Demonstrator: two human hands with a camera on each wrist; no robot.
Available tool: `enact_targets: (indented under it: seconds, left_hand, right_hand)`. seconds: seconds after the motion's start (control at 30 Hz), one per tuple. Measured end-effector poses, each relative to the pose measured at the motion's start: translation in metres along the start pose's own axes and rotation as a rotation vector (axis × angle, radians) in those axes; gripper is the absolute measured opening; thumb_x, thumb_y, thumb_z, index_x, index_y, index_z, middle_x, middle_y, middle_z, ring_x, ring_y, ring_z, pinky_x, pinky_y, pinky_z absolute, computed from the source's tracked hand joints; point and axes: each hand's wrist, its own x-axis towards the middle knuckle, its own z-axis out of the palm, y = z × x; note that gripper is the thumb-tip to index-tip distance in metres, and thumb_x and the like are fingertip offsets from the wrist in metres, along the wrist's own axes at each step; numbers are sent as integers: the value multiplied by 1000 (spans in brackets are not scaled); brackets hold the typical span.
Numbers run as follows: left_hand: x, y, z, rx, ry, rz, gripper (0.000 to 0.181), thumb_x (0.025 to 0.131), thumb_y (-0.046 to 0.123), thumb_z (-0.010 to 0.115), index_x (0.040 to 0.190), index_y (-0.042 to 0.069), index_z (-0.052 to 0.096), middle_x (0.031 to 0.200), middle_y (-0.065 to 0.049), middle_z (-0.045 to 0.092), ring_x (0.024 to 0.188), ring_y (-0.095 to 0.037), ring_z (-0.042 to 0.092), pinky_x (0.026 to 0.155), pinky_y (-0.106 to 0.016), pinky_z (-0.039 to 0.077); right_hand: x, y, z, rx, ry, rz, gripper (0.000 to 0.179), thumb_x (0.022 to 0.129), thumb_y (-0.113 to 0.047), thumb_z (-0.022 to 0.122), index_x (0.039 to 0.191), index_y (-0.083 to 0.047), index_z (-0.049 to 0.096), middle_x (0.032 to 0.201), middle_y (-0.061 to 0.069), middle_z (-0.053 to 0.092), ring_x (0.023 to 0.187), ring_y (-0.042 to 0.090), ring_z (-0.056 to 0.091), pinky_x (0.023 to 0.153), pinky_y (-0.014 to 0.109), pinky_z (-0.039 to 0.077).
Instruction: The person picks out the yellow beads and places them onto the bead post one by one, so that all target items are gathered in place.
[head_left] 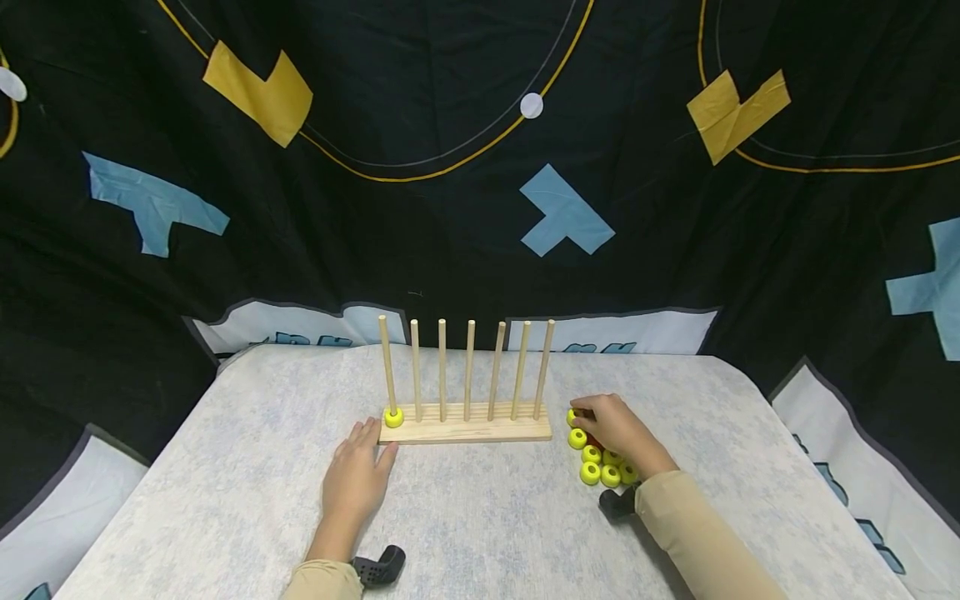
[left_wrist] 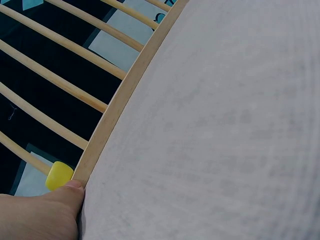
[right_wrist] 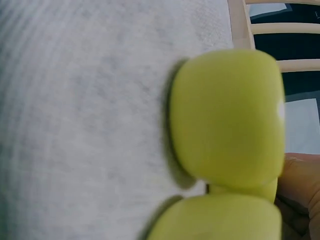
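Note:
A wooden peg stand (head_left: 465, 429) with a row of upright pegs stands on the table. One yellow bead (head_left: 393, 417) sits at the bottom of its leftmost peg. My left hand (head_left: 355, 475) holds the stand's left end, the thumb against its front edge and the fingers along the side. To the right of the stand, my right hand (head_left: 618, 429) pinches a yellow bead (head_left: 572, 417) at the far edge of a loose group. Other yellow beads (head_left: 590, 473) lie below that hand, two of them (right_wrist: 227, 117) looming large in the right wrist view. Something reddish is mostly hidden under the palm.
A pale mottled cloth covers the table (head_left: 495, 533). Behind it hangs a dark curtain (head_left: 420, 233) with blue and yellow shapes. Black wrist devices sit at both cuffs; the right one (head_left: 618, 502) is close to the nearest beads.

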Motion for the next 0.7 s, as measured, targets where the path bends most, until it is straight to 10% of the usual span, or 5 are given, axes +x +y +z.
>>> enact_targets:
  seconds: [0.7]
  left_hand:
    - [0,-2,1,-12,10,10,61,102,34,54,149,-2,39,156,-20,38,150,-38,28,124,-54,21]
  right_hand:
    - [-10,-1,0,18,106,19,37,94,-23,69,127,-5,67,121,12,70,109,25,66,97,47,56]
